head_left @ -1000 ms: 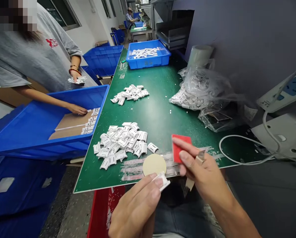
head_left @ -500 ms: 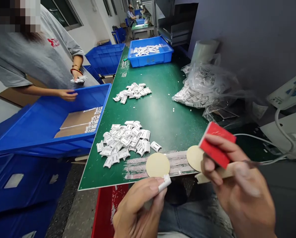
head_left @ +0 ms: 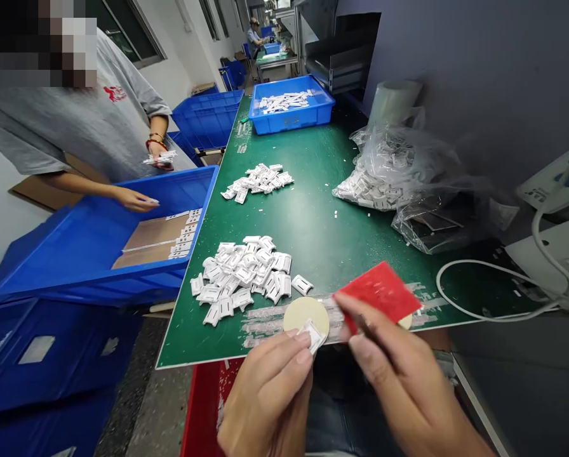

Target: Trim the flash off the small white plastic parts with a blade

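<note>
The left hand [head_left: 265, 400] is closed in a pinch on a small white plastic clip [head_left: 313, 336], held over a round tan disc [head_left: 306, 319] that lies on the green bench mat [head_left: 327, 247] close to its near edge. Whether the clip touches the disc cannot be told. The right hand [head_left: 408, 387] is closed on a red card [head_left: 377, 295], gripping its lower edge and tilting it low over the mat just right of the clip. A thin dark item may also lie in those fingers, but it is too hidden to name. The step in hand looks like seating the clip on the disc, which calls for a small, steady movement. Left of the hands, a pile of white clips [head_left: 239, 276] sits just beside the disc, leaving little room that way. The bench's near edge [head_left: 194, 364] runs directly below the hands, above a red crate [head_left: 206, 406]. Ahead lies open mat, up to a smaller pile of clips [head_left: 258, 181]. To the right, a white cable [head_left: 475, 298] loops across the mat. Farther left, another person's hand [head_left: 134, 199] hovers over a blue crate [head_left: 170, 184].
</note>
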{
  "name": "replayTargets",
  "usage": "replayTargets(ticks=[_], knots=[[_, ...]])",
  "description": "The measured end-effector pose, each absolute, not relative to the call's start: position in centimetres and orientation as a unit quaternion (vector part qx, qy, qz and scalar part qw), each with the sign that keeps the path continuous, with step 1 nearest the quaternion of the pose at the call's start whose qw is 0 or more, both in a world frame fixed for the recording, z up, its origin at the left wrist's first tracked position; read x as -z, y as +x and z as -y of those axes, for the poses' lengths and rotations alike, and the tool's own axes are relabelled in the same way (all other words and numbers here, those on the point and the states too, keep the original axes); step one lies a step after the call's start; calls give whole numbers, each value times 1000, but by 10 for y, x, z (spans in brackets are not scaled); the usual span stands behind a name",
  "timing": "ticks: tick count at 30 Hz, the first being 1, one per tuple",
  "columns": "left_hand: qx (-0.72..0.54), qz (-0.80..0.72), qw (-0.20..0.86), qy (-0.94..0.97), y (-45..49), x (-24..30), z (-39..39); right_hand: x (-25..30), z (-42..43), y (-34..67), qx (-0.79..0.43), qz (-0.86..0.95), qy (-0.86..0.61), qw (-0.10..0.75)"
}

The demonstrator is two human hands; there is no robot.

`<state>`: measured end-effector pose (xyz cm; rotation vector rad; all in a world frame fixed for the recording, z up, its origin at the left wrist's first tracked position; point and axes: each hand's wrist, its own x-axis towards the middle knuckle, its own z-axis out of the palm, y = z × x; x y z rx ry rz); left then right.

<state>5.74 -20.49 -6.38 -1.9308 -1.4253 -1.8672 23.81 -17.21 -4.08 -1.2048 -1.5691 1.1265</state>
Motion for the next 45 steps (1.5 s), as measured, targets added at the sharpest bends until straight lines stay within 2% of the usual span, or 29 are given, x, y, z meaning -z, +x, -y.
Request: replayTargets(ticks=[2, 4, 7, 11, 13, 20, 33, 39, 45], knots=[[592, 458, 69, -659, 52, 63, 206, 38, 181, 237, -406, 711, -439, 370], [573, 451, 89, -679, 47, 61, 207, 36, 185, 234, -355, 755, -402, 377], [540, 446, 104, -706, 42, 57, 211, 36, 188, 233, -250, 795, -403, 378], [517, 454, 104, -718, 40, 53, 216, 38, 194, 237, -145, 839, -428, 302], [510, 464, 102, -717, 40, 52, 218, 38, 195, 239, -121, 847, -423, 298], [514, 470, 103, -710, 41, 57, 219, 37, 194, 238, -94, 825, -410, 377], [509, 484, 106, -704, 44, 54, 217, 39, 191, 233, -89, 824, -406, 384], [511, 476, 113, -707, 42, 55, 214, 43, 193, 235, -141, 830, -412, 348], [522, 477, 106, -699, 43, 56, 214, 39, 193, 234, -136, 821, -421, 360]])
